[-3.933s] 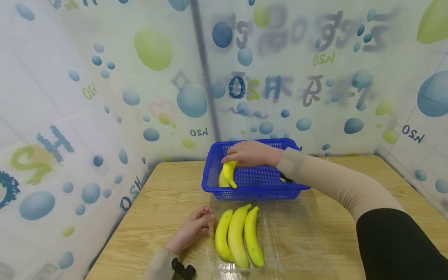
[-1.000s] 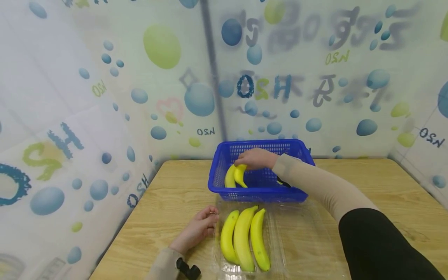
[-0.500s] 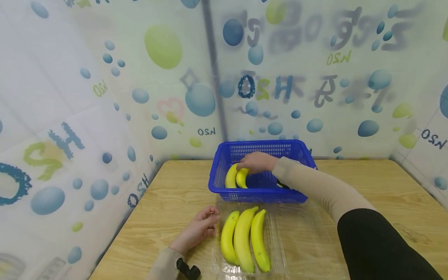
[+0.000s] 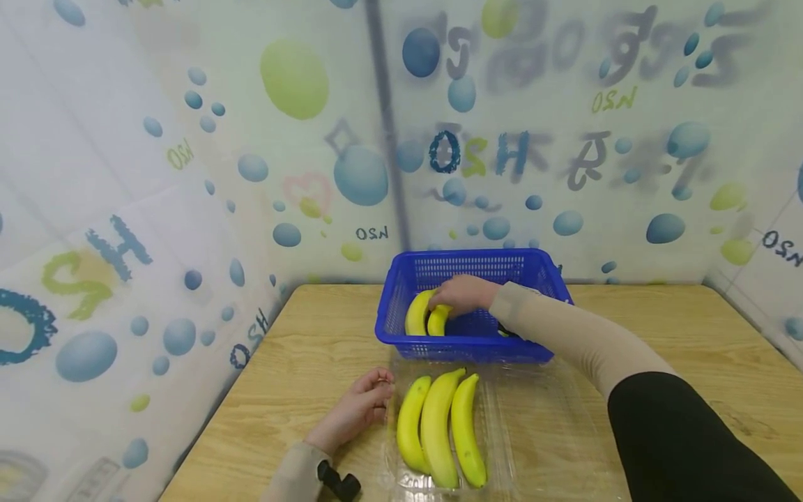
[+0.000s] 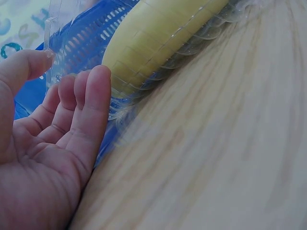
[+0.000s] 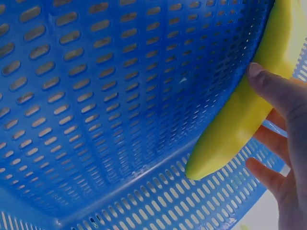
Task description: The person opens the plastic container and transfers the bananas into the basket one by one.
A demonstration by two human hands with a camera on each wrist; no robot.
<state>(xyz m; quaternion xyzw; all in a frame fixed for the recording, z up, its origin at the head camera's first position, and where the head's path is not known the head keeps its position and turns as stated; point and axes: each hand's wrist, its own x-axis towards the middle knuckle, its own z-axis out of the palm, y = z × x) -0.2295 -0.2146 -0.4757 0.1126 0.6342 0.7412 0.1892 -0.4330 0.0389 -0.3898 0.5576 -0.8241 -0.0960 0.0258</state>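
Note:
A blue plastic basket (image 4: 473, 348) stands at the back of the table. Inside it, my right hand (image 4: 463, 293) grips a banana (image 4: 438, 322); in the right wrist view the thumb lies on one side of that banana (image 6: 230, 127) and fingers on the other. A second banana (image 4: 417, 315) lies to its left, along the basket's left side. In front, a clear plastic clamshell container (image 4: 495, 453) holds three bananas side by side, the middle banana (image 4: 439, 429) being longest. My left hand (image 4: 354, 411), fingers loosely bent, is at the container's left edge; whether it touches is unclear.
The wooden table (image 4: 301, 348) reaches back to a printed curtain (image 4: 301, 174) with bubble patterns. The container's transparent lid half (image 4: 552, 425) lies spread out on the right. A black wrist strap piece (image 4: 339, 481) sits on the left sleeve.
Over these frames my right hand lowers the banana into the basket, beside the other one, shifting slightly right. My left hand stays by the container. The head view has turned a little left.

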